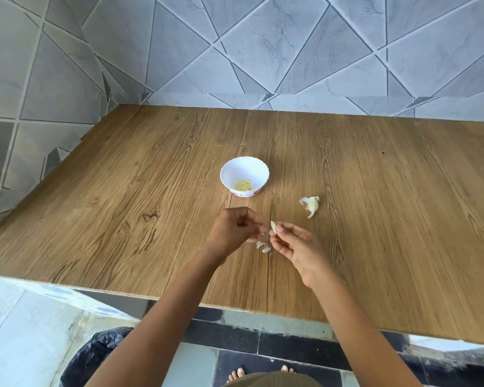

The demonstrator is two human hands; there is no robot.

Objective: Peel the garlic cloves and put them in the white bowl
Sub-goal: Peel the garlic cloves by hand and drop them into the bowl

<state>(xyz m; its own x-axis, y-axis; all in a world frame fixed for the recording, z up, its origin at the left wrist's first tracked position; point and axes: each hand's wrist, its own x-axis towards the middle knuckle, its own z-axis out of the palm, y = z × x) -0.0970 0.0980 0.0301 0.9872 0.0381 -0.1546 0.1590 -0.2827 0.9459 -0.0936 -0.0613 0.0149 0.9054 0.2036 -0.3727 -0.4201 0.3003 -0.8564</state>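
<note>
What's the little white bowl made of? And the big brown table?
The small white scalloped bowl looks like glossy plastic or melamine: thin wavy rim. The brown table looks like matte wood or wood-print laminate: streaky grain and knots.

Wooden table [374,191], grey tiled wall [263,46]

This looks like a home kitchen, or a tiled room in a house. A wood-grain laminate table [151,191] stands in a corner where 2 walls meet, both covered in grey marble-look wall tiles [291,46] cut in angular shapes. Food is being prepared by hand: a small white bowl [229,166] holds peeled garlic [244,185], the right hand [299,247] pinches 1 garlic clove [273,227], and unpeeled cloves [311,206] and garlic skins [263,247] lie on the tabletop. Below its edge are a tiled floor [17,331], bare toes [238,374] and a black plastic bag [95,356].
</note>
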